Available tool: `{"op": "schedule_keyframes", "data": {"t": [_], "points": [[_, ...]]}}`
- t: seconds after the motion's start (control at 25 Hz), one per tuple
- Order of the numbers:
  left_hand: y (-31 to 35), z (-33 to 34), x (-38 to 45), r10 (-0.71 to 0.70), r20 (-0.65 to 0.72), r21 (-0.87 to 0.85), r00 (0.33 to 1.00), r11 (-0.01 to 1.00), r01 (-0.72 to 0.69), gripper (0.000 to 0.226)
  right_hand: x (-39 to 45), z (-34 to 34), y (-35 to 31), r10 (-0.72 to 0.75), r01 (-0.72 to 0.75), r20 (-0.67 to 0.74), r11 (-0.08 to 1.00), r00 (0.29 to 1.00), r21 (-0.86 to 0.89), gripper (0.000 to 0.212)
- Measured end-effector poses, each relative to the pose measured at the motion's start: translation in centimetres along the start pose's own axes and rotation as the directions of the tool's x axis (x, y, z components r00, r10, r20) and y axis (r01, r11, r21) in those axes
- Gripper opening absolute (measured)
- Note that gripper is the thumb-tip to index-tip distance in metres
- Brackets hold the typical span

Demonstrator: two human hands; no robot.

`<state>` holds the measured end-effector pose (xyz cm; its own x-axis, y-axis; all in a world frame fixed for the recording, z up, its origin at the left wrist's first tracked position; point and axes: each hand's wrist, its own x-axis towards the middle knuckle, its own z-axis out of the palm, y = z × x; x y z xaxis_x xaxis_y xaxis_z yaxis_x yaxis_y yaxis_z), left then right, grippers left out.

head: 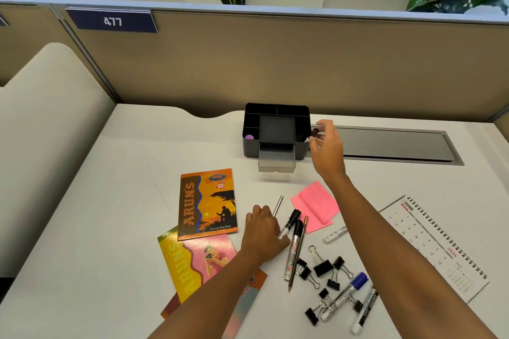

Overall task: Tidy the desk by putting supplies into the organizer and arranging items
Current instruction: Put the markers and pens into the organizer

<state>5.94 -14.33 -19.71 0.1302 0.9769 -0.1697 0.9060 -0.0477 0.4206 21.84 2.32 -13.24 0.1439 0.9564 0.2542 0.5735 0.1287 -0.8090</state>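
While the right hand [326, 146] is raised at the right-hand wall of the black desk organizer [276, 132], its fingertips pinch a small dark object [314, 133] — most likely a binder clip, though it is too small to name with certainty. The object sits just at the rim of the organizer's right side compartment, not yet inside it. The left hand [263, 228] rests on the desk [110, 201] with fingers curled over the end of a black marker [289, 224]; a thin silver pen [277, 206] lies just beyond the knuckles. Whether the marker is properly gripped or merely covered cannot be told.

Step in hand, by judgement: depositing one small supply into the organizer while the other hand collects the next. The task is at an early stage. The organizer shows only a purple item [249, 137] in its left compartment, and its clear drawer [276, 158] stands pulled out.

Still loose on the desk: a cluster of binder clips [321, 268], a second black marker [293, 250], a pencil [297, 253], a blue-capped marker [345, 294], pink sticky notes [316, 205], two exercise notebooks [208, 203], and a spiral calendar [435, 245].

The next move calls for carrying the pinched object over the rim — clear of the wall — and releasing it into the compartment. The markers, being long, would suit the tall rear compartments.
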Motion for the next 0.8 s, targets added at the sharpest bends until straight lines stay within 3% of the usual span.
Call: {"op": "schedule_keyframes", "data": {"t": [0.2, 0.28, 0.36, 0.44, 0.64, 0.8], "points": [[0.5, -1.3, 0.8, -0.014, -0.203, -0.192, 0.979, 0.981, -0.026, 0.027, -3.7, -1.2, -1.0, 0.084, -0.086, -0.096, 0.996, 0.992, -0.016, 0.029], [0.8, -2.0, 1.5, -0.006, -0.277, -0.205, 0.961, 0.977, -0.054, 0.025, -6.4, -1.1, -0.9, 0.117, -0.119, 0.09, 0.993, 0.989, 0.016, 0.024], [1.0, -2.5, 2.1, 0.001, -0.326, -0.2, 0.946, 0.977, -0.07, 0.025, -8.9, -0.7, -0.9, 0.158, -0.186, 0.311, 0.981, 0.937, 0.062, 0.022], [1.2, -2.7, 2.5, -0.002, -0.354, -0.196, 0.935, 0.978, -0.072, 0.025, -10.3, -0.6, -0.9, 0.18, -0.221, 0.391, 0.973, 0.902, 0.061, 0.021], [1.5, -2.4, 2.2, -0.033, -0.363, -0.252, 0.931, 0.966, -0.064, 0.026, -9.5, -1.2, -2.4, 0.184, -0.216, 0.236, 0.969, 0.954, 0.117, 0.025], [0.7, -1.6, 1.4, -0.034, -0.339, -0.247, 0.94, 0.968, -0.054, 0.029, -5.1, -3.2, -4.5, 0.082, -0.044, -0.144, 0.968, 0.986, 0.248, 0.031]]}}
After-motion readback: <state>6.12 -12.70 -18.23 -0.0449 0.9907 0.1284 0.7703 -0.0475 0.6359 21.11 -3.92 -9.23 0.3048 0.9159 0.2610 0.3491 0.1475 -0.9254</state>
